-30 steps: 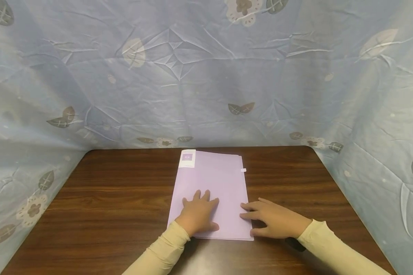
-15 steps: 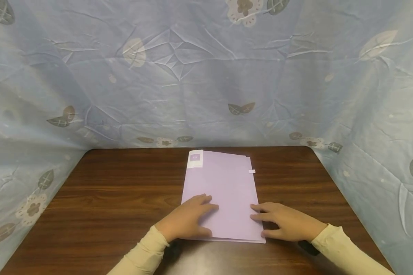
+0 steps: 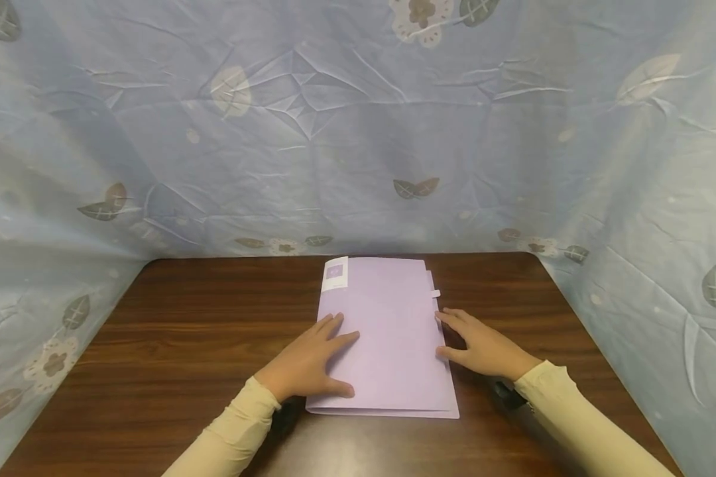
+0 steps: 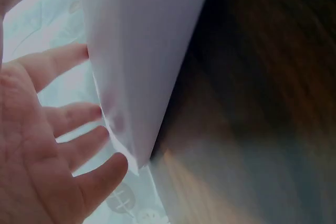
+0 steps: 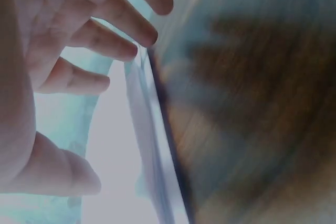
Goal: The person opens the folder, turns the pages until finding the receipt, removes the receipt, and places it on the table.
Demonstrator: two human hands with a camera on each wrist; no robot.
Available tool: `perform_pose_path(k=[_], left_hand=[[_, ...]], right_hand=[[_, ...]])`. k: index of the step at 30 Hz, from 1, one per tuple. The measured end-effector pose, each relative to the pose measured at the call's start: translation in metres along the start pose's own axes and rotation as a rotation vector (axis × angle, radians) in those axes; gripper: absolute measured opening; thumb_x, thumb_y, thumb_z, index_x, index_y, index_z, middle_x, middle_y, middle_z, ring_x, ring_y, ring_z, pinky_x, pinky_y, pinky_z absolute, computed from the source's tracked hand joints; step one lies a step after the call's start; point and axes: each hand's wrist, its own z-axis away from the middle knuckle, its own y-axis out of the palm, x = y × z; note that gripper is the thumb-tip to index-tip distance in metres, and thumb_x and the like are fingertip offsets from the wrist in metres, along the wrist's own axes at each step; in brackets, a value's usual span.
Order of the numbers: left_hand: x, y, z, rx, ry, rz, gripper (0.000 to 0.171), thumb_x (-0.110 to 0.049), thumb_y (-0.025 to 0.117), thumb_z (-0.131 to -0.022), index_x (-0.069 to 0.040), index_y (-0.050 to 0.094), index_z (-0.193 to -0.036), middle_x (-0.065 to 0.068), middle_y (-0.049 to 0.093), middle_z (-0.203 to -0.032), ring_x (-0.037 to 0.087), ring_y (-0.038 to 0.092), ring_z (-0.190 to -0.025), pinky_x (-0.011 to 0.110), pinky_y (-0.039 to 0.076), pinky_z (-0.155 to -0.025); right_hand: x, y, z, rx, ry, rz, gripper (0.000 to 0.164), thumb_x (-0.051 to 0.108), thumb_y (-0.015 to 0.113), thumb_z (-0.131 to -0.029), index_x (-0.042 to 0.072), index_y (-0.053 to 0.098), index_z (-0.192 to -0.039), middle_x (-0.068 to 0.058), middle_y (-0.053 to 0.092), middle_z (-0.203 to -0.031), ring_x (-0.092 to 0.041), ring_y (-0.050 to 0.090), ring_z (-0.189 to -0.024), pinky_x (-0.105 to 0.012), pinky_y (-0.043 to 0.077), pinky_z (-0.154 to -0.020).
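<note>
A pale purple folder (image 3: 390,331) lies closed on the brown wooden table, its spine to the left. A white label (image 3: 335,273) marks its upper left corner, and a small white tab (image 3: 435,293) sticks out on the right. My left hand (image 3: 307,361) rests spread on the spine side, fingertips touching the folder, as the left wrist view also shows on the spine (image 4: 142,66). By the right edge is my right hand (image 3: 483,344), fingers spread and loosely bent. In the right wrist view its fingers (image 5: 113,30) lie beside the folder's page edges (image 5: 152,140); contact is unclear.
The wooden table (image 3: 215,331) has rounded far corners. A light blue curtain (image 3: 358,132) with leaf and flower prints hangs behind it and along both sides. Dark wrist devices show under both sleeves.
The folder has shifted right from its place a second ago. My left hand has slid left from the cover's middle to the spine side; my right hand has moved up along the right edge.
</note>
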Motion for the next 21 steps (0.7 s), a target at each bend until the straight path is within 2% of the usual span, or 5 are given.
perform_pose_path(k=[6,12,18,21], left_hand=[[0.000,0.008,-0.004,0.013,-0.066,0.012,0.098,-0.060,0.087,-0.073,-0.016,0.052,-0.153,0.027,0.029,-0.165,0.047,0.026,-0.153,0.061,0.035,-0.116],[0.001,0.009,-0.009,0.014,-0.076,-0.006,0.097,-0.059,0.087,-0.074,-0.014,0.052,-0.153,0.028,0.029,-0.165,0.047,0.026,-0.152,0.060,0.033,-0.118],[0.004,0.008,-0.015,0.032,-0.092,-0.019,0.097,-0.059,0.086,-0.075,-0.015,0.051,-0.154,0.027,0.028,-0.165,0.047,0.025,-0.153,0.059,0.032,-0.119],[0.005,0.006,-0.019,0.044,-0.099,-0.017,0.097,-0.059,0.086,-0.075,-0.016,0.051,-0.154,0.026,0.028,-0.166,0.046,0.024,-0.154,0.059,0.031,-0.119]], right_hand=[[-0.009,0.011,-0.013,-0.005,0.018,0.017,0.079,0.050,0.069,-0.096,0.003,0.045,-0.155,-0.027,0.045,-0.155,-0.047,0.043,-0.143,-0.064,0.037,-0.113],[-0.008,0.016,-0.018,-0.003,0.015,0.076,0.074,0.049,0.069,-0.096,0.005,0.049,-0.153,-0.026,0.045,-0.156,-0.050,0.040,-0.143,-0.067,0.032,-0.115],[-0.010,0.018,-0.025,0.011,0.013,0.087,0.073,0.045,0.068,-0.097,0.004,0.048,-0.154,-0.024,0.037,-0.162,-0.046,0.033,-0.150,-0.063,0.020,-0.122],[-0.012,0.017,-0.029,0.011,0.007,0.089,0.072,0.045,0.068,-0.098,0.003,0.048,-0.153,-0.024,0.037,-0.162,-0.045,0.033,-0.150,-0.062,0.018,-0.123]])
